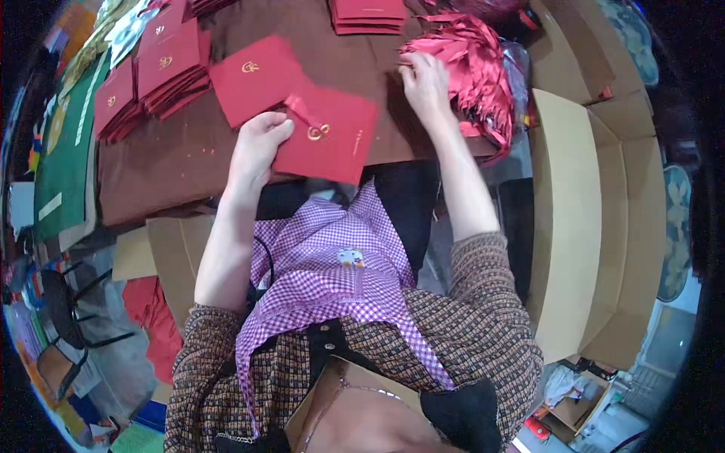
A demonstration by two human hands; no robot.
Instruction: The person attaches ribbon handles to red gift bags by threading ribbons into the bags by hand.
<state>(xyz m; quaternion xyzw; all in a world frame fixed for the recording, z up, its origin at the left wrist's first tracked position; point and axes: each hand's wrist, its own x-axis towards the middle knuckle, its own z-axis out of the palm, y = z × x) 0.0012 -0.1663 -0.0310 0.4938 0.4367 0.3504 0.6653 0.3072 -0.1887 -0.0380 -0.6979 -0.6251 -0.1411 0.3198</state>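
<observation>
My left hand (260, 147) grips a flat red card (343, 143) by its left side, thumb on top. The card bears a gold emblem, and a short red ribbon (300, 111) lies across its upper left part. Partly under it, on the brown-covered table (166, 177), is a second red card (245, 79) with a gold emblem. My right hand (427, 87) is at the left edge of a large heap of red ribbons (476, 72). Its fingers are curled and pinched at the ribbon ends, though the fingertips are partly hidden.
Stacks of red cards (170, 64) stand at the back left, and another stack (368, 16) at the far edge. An open cardboard box (566, 226) is close on my right. At the left are a green board (68, 158) and a black chair (64, 309).
</observation>
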